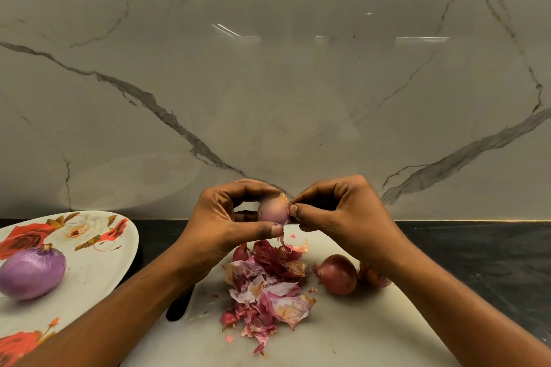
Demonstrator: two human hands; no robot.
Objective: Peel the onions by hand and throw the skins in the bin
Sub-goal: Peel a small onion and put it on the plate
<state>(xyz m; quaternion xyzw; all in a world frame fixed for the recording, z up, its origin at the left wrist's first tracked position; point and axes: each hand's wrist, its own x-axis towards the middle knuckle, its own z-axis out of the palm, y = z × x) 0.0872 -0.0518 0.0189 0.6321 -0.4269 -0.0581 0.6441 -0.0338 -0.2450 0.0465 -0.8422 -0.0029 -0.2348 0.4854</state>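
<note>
My left hand point(229, 217) grips a small, pale-purple, half-peeled onion point(272, 211) above the white cutting board point(343, 331) on the dark worktop point(477, 250). My right hand point(337, 211) pinches papery skin at its top. Loose reddish skins point(268, 286) lie heaped on the board below.

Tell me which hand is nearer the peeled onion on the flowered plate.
Left. The left hand is to the right of the peeled onion; the right hand is farther right, past the small onion both hold.
</note>
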